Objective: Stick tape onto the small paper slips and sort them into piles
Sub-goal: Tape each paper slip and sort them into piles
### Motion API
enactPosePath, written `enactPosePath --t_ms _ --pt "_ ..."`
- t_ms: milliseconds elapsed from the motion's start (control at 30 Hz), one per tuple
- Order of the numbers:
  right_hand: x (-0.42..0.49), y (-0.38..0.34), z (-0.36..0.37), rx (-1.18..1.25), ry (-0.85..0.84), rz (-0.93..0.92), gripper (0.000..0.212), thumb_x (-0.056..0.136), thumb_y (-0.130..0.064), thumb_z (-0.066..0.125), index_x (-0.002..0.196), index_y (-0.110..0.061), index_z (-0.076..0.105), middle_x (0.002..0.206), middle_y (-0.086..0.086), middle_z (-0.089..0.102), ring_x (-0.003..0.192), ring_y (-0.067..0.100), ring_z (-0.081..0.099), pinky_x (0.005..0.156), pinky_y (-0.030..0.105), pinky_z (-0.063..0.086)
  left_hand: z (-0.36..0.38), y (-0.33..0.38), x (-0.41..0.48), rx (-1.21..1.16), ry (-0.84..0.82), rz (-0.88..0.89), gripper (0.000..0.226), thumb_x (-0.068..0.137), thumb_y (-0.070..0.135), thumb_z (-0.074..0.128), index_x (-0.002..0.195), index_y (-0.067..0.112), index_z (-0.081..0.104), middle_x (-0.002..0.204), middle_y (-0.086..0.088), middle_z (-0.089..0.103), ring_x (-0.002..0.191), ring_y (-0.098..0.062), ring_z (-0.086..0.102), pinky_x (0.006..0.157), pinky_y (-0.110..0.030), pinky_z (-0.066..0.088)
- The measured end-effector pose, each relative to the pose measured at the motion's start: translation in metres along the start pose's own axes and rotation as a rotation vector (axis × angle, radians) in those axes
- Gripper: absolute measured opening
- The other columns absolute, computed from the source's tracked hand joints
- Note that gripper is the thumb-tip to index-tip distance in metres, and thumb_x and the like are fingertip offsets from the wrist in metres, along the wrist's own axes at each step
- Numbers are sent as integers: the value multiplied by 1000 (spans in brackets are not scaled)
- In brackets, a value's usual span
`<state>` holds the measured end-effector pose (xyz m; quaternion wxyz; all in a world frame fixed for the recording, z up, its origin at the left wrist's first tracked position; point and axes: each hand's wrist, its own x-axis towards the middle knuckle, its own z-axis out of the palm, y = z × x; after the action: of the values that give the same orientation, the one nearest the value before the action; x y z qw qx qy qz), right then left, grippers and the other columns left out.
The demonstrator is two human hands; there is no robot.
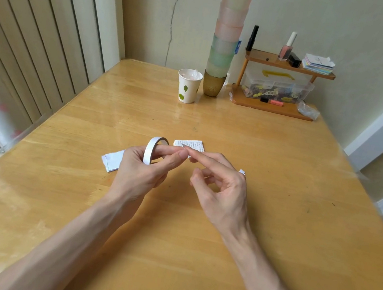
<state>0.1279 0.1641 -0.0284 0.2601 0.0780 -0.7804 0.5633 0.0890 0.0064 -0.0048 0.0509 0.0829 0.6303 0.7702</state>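
Note:
My left hand (141, 170) holds a white tape roll (153, 149) slipped over its fingers above the wooden table (276, 209). My right hand (218, 187) meets the left fingertips and pinches a small piece of tape (186, 147) at the roll's free end. Just beyond the fingertips a printed paper slip (191, 144) lies flat. A small pile of white slips (111, 162) lies left of my left hand, partly hidden by it. A white scrap (242, 172) peeks out behind my right hand.
At the back stand a paper cup (187, 88) with scraps inside, a tall stack of coloured cups (223, 49) and a wooden shelf (273, 105) holding a plastic box, bottles and coloured papers. Vertical blinds and a window line the left side.

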Motion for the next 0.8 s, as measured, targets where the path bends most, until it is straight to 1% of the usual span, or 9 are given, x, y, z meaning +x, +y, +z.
enactPosePath --t_ms 133,300,500,600,800 --pt "0 0 0 -1 0 -5 46 88 -1 62 119 -31 76 107 -13 71 68 14 65 66 44 55 0 1 -1 -11 1 1 14 82 26 80 88 14 84 53 11 38 50 -13 24 48 -20 24" --pt "0 -1 0 -4 -8 1 47 88 -1 61 120 -32 76 108 -12 71 69 16 67 68 45 56 1 1 -1 -7 1 6 7 84 24 79 84 19 85 54 12 37 50 -12 25 47 -20 24" --pt "1 -2 0 -2 1 2 50 88 -2 61 118 -40 73 107 -16 71 70 15 66 68 43 57 2 1 -1 -1 -8 7 17 82 26 80 91 12 83 51 13 42 50 -13 25 48 -22 23" --pt "0 -2 0 -2 -6 2 49 88 -1 61 119 -37 74 107 -14 71 70 15 66 68 40 57 1 1 -1 -2 -4 8 14 83 27 80 88 15 84 53 11 40 52 -14 24 49 -23 22" --pt "0 -3 0 6 -8 7 49 88 0 61 120 -36 74 108 -14 72 69 14 66 69 44 56 1 1 -1 5 -5 9 13 84 26 80 89 16 85 54 11 38 52 -15 24 49 -23 22"
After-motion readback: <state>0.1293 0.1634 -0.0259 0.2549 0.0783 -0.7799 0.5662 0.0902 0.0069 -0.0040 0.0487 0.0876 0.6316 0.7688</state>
